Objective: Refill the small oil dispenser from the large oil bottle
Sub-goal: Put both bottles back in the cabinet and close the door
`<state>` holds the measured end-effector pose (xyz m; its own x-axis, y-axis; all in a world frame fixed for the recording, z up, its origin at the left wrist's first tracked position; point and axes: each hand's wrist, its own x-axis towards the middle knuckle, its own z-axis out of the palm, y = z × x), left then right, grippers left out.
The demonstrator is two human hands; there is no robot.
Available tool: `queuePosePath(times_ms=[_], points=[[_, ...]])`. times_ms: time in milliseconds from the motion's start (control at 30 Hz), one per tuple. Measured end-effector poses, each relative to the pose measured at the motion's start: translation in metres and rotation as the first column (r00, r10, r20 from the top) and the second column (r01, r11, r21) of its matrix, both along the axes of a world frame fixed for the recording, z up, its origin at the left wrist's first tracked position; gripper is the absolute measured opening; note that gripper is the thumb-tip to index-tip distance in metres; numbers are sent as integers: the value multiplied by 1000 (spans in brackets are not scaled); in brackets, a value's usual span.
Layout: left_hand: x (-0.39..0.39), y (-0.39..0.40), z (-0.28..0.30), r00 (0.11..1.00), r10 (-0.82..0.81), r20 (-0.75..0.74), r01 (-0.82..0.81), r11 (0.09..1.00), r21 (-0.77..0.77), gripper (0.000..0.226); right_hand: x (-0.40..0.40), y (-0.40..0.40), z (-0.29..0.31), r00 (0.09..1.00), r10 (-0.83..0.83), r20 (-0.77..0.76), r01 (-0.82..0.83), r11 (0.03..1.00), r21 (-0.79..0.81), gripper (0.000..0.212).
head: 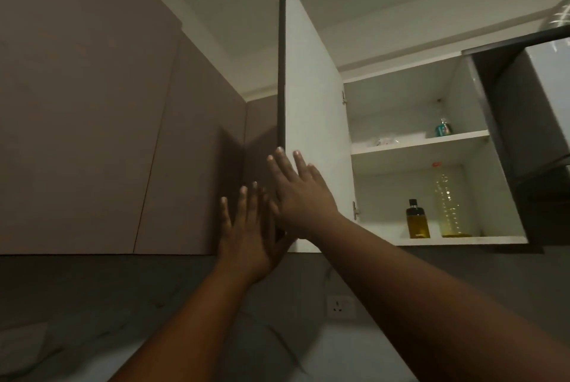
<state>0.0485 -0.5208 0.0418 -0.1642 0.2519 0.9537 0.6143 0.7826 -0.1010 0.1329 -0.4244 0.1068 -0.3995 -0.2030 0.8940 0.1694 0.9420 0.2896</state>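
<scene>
On the bottom shelf of an open wall cupboard [462, 240] stand two bottles. The small oil dispenser [417, 221] is dark-capped and filled with golden oil. Beside it on the right rises the large clear oil bottle [451, 201] with a red cap and a little yellow oil at its base. The cupboard door [311, 88] stands swung wide to the left. My right hand [300, 193] lies flat on the door's white inner face, fingers spread. My left hand [249, 227] is at the door's lower edge, fingers spread, palm against its outer side. Neither hand holds a bottle.
A small teal container [443, 128] and some clear wrapping [384, 141] sit on the upper shelf. Closed brown cupboard doors [92, 134] run to the left. A dark extractor hood [524, 122] hangs at the right. A wall socket [340, 307] sits below on the marbled backsplash.
</scene>
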Motion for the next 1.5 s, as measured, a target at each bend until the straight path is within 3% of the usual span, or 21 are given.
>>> queuePosePath(times_ms=[133, 300, 567, 767, 867, 1133, 1267, 1500], points=[[-12, 13, -10, 983, -180, 27, 181, 981, -62, 114, -19, -2, -2, 991, -129, 33, 129, 992, -1, 65], [-22, 38, -14, 924, -369, -95, 372, 928, 15, 100, -6, 11, -4, 973, -233, 12, 231, 971, 62, 64], [22, 103, -11, 721, -667, -188, 677, 736, -13, 93, 56, 50, -8, 928, -360, -99, 368, 927, 75, 69], [73, 181, -8, 531, -814, -236, 809, 570, -148, 83, 122, 114, -11, 884, -444, -146, 454, 890, 45, 64], [95, 233, -9, 498, -840, -216, 832, 533, -155, 88, 149, 160, -13, 863, -483, -147, 489, 872, 6, 63], [109, 363, -4, 599, -783, -167, 723, 618, -310, 99, 194, 298, -19, 752, -645, -136, 644, 763, -62, 65], [79, 402, 10, 724, -675, -142, 633, 732, -254, 96, 181, 358, -17, 722, -685, -100, 675, 728, -115, 70], [-14, 428, 28, 889, -458, 22, 458, 883, -102, 96, 83, 411, -29, 837, -548, 10, 547, 833, -81, 68]])
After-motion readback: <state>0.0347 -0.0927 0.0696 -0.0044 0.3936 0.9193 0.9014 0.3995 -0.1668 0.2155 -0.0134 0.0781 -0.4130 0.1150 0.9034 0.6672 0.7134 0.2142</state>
